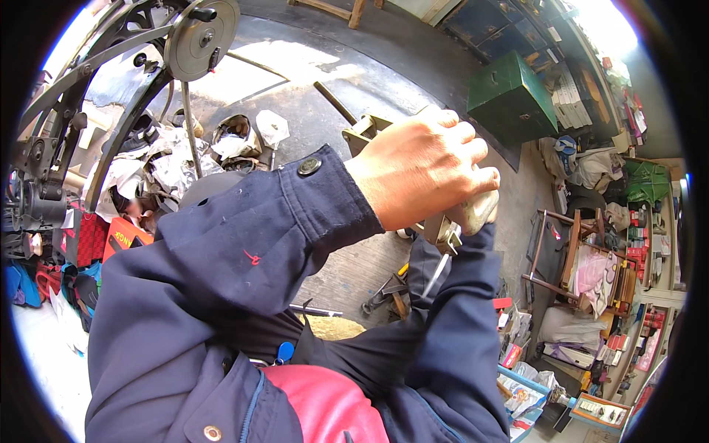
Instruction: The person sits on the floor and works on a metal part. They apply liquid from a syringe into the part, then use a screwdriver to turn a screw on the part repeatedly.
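Note:
My left hand [425, 171] reaches across from the left, back up, its fingers curled round something that the hand itself mostly hides. Under its fingertips a pale, worn, rounded piece [476, 213] shows. Metal bracket parts [367, 131] stick out beyond the hand, with a dark rod [334, 102] pointing away. On the near side there is a smaller metal fitting [445, 235], and a thin whitish strip [437, 275] hangs below it. My right forearm [464, 310] comes up from the lower right. Its hand is almost wholly hidden behind the pale piece and my left hand.
A black sewing machine with a large handwheel [201, 38] stands at the left, shoes and plastic bags [236, 136] beside it. Pliers-like tools [388, 294] lie on the floor near my legs. To the right are a green metal box [511, 96], a folding chair [565, 255] and crowded shelves.

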The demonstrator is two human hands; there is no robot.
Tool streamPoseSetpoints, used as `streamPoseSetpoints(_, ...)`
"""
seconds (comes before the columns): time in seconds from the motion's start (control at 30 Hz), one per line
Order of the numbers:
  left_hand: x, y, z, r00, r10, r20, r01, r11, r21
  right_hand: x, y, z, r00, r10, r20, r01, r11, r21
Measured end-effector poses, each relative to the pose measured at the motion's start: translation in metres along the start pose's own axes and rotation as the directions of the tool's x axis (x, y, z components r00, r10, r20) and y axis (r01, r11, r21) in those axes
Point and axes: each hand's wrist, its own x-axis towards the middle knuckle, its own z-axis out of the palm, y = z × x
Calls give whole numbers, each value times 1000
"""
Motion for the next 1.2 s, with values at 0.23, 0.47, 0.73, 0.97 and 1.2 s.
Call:
streamPoseSetpoints(0.23, -6, -8, -3, 1000, -12, -16, 11, 995, -95, -96, 132, 57, 770, 546, 330, -614, 493, 616)
streamPoseSetpoints(0.47, -4, -9, -2, 999, -32, 6, 32, 999, -32, -205, 82, 126, 727, 525, 443, -682, 474, 558)
streamPoseSetpoints(0.73, 3, -4, 6, 998, -50, -43, 52, 997, 64, -306, -19, 176, 952, 304, -22, -224, 747, 626)
streamPoseSetpoints(0.97, 5, -4, 2, 997, -73, 33, 72, 996, 51, -277, -26, 181, 946, 189, -264, -70, 913, 402)
streamPoseSetpoints(1.2, 4, -13, 2, 998, -63, -18, 65, 989, 133, -253, -31, 173, 939, -55, -340, 150, 955, 257)
